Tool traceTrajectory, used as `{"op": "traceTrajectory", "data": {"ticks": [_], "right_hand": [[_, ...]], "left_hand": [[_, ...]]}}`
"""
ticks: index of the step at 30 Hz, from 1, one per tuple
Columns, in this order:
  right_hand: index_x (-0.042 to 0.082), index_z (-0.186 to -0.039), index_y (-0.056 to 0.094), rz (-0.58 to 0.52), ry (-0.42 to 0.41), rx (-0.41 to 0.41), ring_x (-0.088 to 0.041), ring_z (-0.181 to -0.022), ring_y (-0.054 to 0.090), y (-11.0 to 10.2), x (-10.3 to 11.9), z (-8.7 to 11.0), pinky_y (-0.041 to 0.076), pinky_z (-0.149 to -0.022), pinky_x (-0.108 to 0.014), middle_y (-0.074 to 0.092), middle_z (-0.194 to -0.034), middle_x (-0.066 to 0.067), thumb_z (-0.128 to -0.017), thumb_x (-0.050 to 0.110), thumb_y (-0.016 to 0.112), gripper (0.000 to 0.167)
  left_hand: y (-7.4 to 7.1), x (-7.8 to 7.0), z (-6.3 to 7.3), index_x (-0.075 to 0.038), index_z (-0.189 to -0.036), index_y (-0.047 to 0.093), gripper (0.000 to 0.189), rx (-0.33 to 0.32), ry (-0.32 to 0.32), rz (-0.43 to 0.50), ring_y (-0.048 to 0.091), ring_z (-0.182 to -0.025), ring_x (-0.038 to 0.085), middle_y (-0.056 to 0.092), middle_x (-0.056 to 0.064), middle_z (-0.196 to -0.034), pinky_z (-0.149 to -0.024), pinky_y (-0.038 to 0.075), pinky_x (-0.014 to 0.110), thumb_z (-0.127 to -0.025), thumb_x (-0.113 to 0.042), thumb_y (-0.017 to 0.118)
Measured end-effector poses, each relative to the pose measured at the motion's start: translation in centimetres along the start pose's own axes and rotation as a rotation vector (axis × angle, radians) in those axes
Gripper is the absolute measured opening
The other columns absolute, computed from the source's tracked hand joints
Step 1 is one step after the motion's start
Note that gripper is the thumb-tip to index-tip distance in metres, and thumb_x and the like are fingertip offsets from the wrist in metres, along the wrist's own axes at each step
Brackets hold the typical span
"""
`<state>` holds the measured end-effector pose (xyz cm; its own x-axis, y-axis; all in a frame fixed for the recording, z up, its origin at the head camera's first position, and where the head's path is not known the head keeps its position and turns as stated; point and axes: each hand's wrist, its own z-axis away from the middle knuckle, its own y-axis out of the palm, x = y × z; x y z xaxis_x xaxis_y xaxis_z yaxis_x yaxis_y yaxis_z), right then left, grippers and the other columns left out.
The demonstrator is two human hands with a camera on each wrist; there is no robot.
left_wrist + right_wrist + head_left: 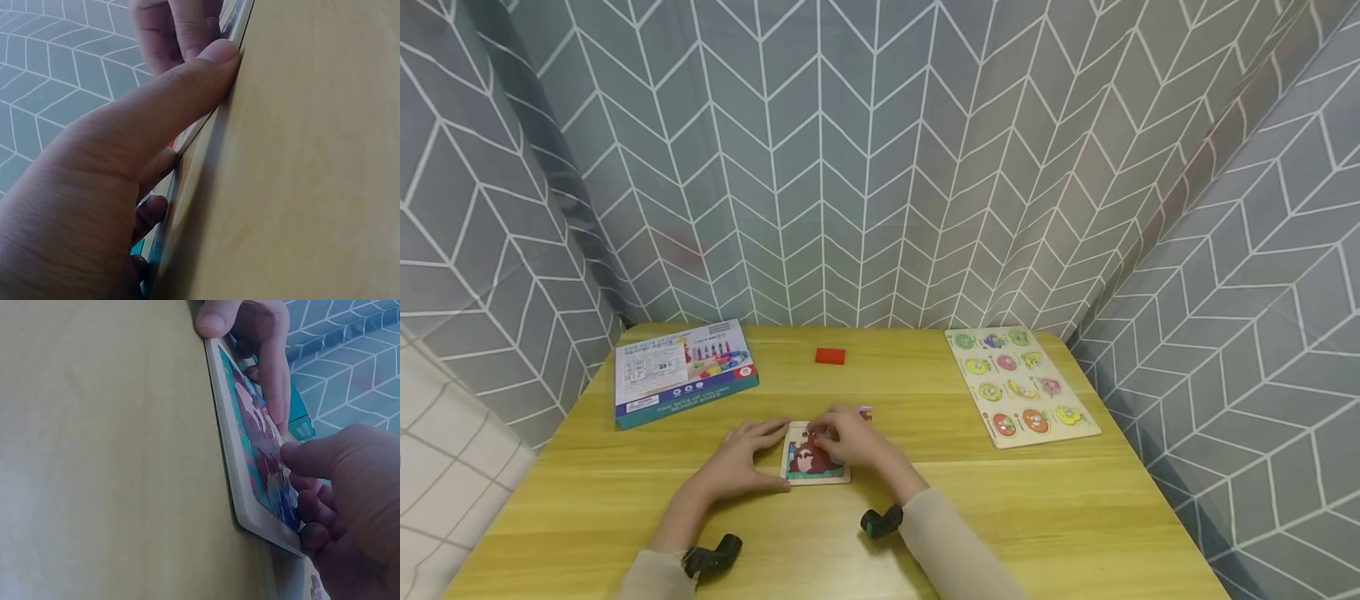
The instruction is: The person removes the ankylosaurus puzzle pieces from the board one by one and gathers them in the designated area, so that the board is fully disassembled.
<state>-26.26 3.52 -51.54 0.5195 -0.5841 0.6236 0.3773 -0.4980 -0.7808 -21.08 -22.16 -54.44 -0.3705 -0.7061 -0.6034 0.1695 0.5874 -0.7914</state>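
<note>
Curled fingers of the right hand (852, 438) touch the puzzle (811, 467) on its right side; any pinch cannot be told. Left hand (735, 463), thumb and forefinger spread, touches the puzzle's left edge. Right is nearer its middle; long axis unclear.

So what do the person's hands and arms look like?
The left hand and right hand are bare. The sleeves are plain pale beige. Near each wrist sits a chunky black gadget with a rounded end; the right one shows a little green.
</note>
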Motion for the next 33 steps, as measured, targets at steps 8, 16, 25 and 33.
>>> {"op": "traceTrajectory", "data": {"ticks": [8, 16, 25, 33], "right_hand": [[0.015, -0.131, 0.076, 0.095, -0.016, 0.03, -0.009, -0.088, 0.051, 0.2, 0.3, -0.1, 0.046, -0.077, -0.022, 0.066, -0.12, -0.004, -0.105, 0.013, 0.067, 0.028], [0.015, -0.125, 0.078, 0.094, 0.043, 0.026, -0.009, -0.092, 0.053, 0.4, 0.5, -0.7, 0.048, -0.083, -0.023, 0.066, -0.116, -0.003, -0.104, 0.01, 0.065, 0.025], [0.018, -0.122, 0.076, 0.062, 0.08, -0.006, -0.014, -0.1, 0.055, 0.6, 0.9, -0.2, 0.052, -0.093, -0.03, 0.06, -0.121, -0.007, -0.102, 0.008, 0.067, 0.024], [0.008, -0.131, 0.071, 0.001, 0.052, -0.03, -0.011, -0.094, 0.053, 0.4, -0.3, -0.2, 0.051, -0.087, -0.025, 0.064, -0.116, -0.004, -0.1, 0.01, 0.071, 0.03]], "left_hand": [[-0.1, -0.2, 0.1, -0.013, -0.158, 0.053, 0.102, -0.003, -0.001, -0.008, 0.044, -0.14, 0.042, 0.047, 0.008, -0.165, -0.115, 0.025, 0.075, -0.076, -0.061, 0.09], [0.2, 0.1, 0.1, -0.014, -0.157, 0.054, 0.102, -0.014, -0.005, -0.007, 0.046, -0.136, 0.036, 0.049, 0.007, -0.164, -0.115, 0.026, 0.071, -0.075, -0.062, 0.089], [0.4, -0.1, 0.1, -0.013, -0.156, 0.055, 0.101, -0.016, -0.01, 0.006, 0.046, -0.136, 0.037, 0.049, 0.008, -0.164, -0.113, 0.028, 0.069, -0.075, -0.062, 0.09], [0.3, -0.3, 0.1, -0.012, -0.155, 0.056, 0.101, -0.019, -0.009, -0.005, 0.048, -0.132, 0.033, 0.05, 0.007, -0.163, -0.111, 0.032, 0.066, -0.074, -0.062, 0.09]]}}
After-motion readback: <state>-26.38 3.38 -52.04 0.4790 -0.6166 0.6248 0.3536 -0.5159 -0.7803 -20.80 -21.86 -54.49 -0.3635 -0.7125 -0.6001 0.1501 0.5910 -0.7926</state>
